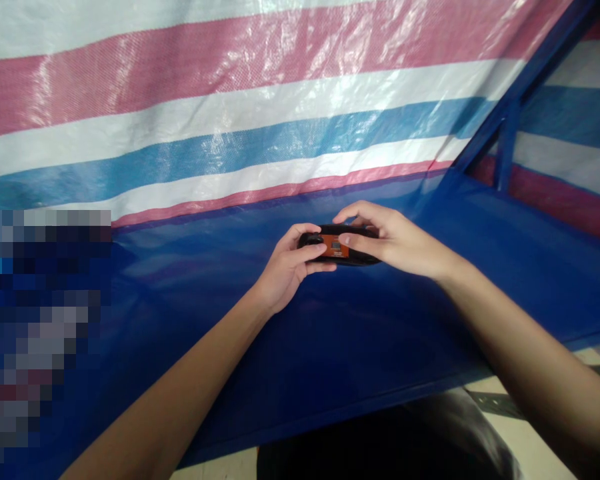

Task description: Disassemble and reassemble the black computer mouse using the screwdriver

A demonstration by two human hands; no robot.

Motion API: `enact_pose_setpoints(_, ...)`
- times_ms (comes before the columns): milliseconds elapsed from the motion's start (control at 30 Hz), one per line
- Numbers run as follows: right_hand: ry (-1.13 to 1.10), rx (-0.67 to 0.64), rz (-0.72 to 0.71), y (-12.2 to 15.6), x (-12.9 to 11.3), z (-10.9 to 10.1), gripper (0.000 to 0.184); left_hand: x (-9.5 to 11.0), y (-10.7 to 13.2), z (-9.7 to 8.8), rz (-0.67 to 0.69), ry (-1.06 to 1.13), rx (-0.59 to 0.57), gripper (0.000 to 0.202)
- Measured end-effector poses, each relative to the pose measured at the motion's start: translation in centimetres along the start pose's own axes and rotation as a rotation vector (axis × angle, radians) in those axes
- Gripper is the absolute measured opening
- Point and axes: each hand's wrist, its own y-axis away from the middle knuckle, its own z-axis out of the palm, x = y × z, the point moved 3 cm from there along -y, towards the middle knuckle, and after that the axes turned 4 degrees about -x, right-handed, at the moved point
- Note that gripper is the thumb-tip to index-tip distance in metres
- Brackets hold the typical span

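Note:
A small black device with an orange panel and a tiny grey screen (337,248) is held just above the blue table (330,347). My left hand (289,265) wraps its fingers round the device's left end, thumb on the front. Closed over the right end from above is my right hand (390,241), its fingers across the top and the thumb on the orange panel. Both forearms reach in from the bottom of the view. The device's ends are hidden under my fingers.
A striped red, white and blue woven tarp (260,100) hangs as a wall behind the table. A blue metal frame post (510,133) stands at the right. A blurred, pixelated patch (40,333) covers the left. Pale floor (525,440) shows below the table's front edge.

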Motion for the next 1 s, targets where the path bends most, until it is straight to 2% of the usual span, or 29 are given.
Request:
enact_pose_setpoints(300, 0.195, -0.078, -0.219, 0.07, -1.00, 0.35, 0.024, 0.00, -0.05, -0.07, -0.010, 0.010, -0.007, 0.024)
enact_pose_setpoints(533, 0.208, -0.109, -0.247, -0.02, -1.01, 0.46, 0.028, 0.02, 0.02, 0.04, -0.026, 0.033, 0.010, 0.014)
enact_pose_setpoints(1000, 0.224, -0.151, -0.258, 0.05, -0.64, 0.54, 0.026, -0.14, 0.08, 0.04, -0.032, 0.036, -0.005, 0.014)
